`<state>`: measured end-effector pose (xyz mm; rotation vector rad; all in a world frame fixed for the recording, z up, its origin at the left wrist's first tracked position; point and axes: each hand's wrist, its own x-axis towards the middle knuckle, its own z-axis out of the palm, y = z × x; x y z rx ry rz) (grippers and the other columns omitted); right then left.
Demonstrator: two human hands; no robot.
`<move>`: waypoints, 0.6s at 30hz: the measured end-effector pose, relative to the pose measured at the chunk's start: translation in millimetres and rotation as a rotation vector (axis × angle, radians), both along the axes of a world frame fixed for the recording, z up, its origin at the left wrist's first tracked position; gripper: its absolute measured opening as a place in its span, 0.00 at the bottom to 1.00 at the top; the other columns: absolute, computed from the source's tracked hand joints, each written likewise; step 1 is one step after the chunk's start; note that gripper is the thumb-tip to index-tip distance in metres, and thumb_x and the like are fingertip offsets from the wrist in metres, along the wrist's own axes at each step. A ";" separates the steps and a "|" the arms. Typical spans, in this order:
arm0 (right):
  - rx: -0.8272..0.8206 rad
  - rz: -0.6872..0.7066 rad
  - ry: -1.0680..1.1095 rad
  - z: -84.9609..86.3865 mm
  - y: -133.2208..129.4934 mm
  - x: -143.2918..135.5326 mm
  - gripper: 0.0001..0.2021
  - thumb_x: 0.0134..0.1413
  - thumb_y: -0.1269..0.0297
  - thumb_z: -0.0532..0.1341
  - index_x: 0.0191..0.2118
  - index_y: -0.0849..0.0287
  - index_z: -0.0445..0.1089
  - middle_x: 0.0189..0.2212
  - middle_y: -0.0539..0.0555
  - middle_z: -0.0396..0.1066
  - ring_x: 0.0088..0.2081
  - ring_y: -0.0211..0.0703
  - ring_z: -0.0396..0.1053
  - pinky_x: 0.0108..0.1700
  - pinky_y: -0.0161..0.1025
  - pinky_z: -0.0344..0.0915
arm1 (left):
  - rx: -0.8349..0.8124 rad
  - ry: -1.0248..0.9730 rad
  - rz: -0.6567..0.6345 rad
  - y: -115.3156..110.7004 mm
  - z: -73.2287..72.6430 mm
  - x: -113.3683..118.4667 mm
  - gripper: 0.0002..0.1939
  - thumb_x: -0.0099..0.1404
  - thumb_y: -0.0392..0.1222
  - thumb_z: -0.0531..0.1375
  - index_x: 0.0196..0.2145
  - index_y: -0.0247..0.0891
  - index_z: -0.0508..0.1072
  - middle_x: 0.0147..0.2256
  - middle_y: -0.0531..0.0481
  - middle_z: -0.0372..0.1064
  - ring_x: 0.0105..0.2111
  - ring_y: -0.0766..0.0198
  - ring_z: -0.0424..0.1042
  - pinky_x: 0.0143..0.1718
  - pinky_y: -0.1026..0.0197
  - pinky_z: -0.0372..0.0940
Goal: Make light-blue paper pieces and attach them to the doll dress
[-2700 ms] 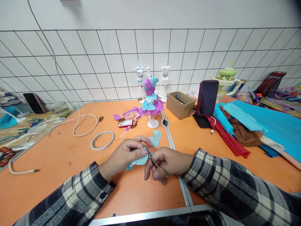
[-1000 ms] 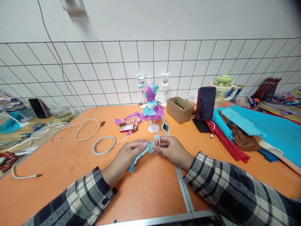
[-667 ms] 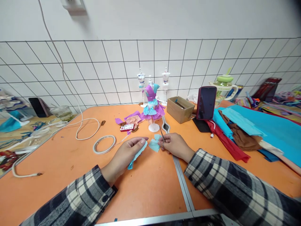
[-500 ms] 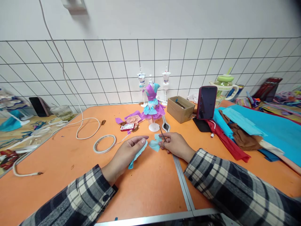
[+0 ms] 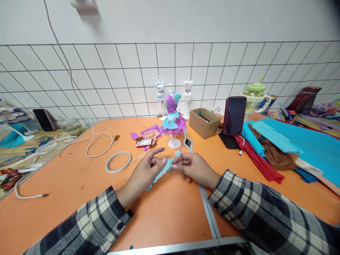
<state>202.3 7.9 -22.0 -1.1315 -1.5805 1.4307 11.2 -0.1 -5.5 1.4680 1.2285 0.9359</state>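
Your left hand [image 5: 143, 175] pinches blue paper [image 5: 160, 174] between the near and far edges of the surface [image 5: 164, 216]; your right hand [image 5: 198, 169] holds the scissors [image 5: 182, 161] at its end. Uneven pulling could tear it; stray blades could snag.

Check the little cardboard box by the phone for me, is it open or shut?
The cardboard box is open: nothing covers its top, and you can see past the rim to things lying inside.

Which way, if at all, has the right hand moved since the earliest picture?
Yes: the right hand has moved forward, closer to the diamond-shaped opening in the tabletop's metal seam.
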 end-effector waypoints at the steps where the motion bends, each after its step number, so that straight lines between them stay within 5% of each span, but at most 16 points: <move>1: -0.048 0.028 0.018 1.4 -3.0 -1.5 0.18 0.46 0.53 0.65 0.38 0.62 0.70 0.25 0.50 0.69 0.23 0.34 0.66 0.18 0.28 0.61 | 0.031 0.026 -0.015 -0.2 -1.7 0.4 0.33 0.58 0.55 0.61 0.57 0.37 0.61 0.22 0.60 0.58 0.19 0.71 0.54 0.20 0.68 0.52; 9: -0.104 0.021 0.091 2.7 -8.5 -6.9 0.18 0.40 0.55 0.69 0.35 0.61 0.69 0.24 0.48 0.67 0.26 0.35 0.66 0.21 0.28 0.63 | 0.116 0.113 -0.053 -2.1 -3.5 3.4 0.27 0.59 0.53 0.60 0.53 0.37 0.64 0.22 0.60 0.58 0.21 0.69 0.57 0.22 0.67 0.53; 18: -0.047 -0.075 0.235 4.0 -0.3 0.1 0.17 0.40 0.57 0.69 0.34 0.62 0.69 0.24 0.48 0.67 0.26 0.33 0.65 0.23 0.28 0.64 | -0.061 0.110 -0.268 3.9 -5.4 -6.9 0.18 0.54 0.54 0.64 0.30 0.35 0.71 0.24 0.54 0.62 0.23 0.68 0.60 0.23 0.67 0.55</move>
